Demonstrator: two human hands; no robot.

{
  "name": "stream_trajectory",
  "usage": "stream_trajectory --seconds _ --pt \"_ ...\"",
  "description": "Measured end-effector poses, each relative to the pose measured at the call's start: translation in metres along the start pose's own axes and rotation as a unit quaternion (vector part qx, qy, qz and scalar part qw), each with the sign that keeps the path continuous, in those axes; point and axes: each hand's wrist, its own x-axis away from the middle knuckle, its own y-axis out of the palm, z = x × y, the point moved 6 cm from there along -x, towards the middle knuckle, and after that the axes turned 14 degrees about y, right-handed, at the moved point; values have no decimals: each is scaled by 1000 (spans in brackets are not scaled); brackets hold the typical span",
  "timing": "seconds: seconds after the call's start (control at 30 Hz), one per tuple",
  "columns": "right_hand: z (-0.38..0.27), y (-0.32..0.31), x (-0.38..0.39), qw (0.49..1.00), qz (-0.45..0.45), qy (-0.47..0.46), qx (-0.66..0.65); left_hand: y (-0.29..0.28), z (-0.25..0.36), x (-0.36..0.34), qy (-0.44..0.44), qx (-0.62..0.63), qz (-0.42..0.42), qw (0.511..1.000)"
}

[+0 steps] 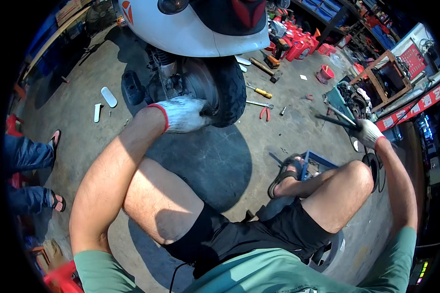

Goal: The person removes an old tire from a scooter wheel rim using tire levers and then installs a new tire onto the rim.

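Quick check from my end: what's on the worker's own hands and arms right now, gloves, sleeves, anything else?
Both hands wear white knitted work gloves with a red band at the cuff: the left hand and the right hand. The gloves look a little grey with dirt. Both forearms are bare from wrist to above the elbow. Short green T-shirt sleeves cover the upper arms. No watch or wristband is visible.
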Motion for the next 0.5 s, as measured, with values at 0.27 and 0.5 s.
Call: stream_trajectory --seconds 0.27,0.5 --pt "-193 125 -65 937 -127 -236 225 4 -36 33 -115 34 12 993" --pt "-303 329 -56 908 -34 -410 79 11 -50 37 -216 135 3 967"
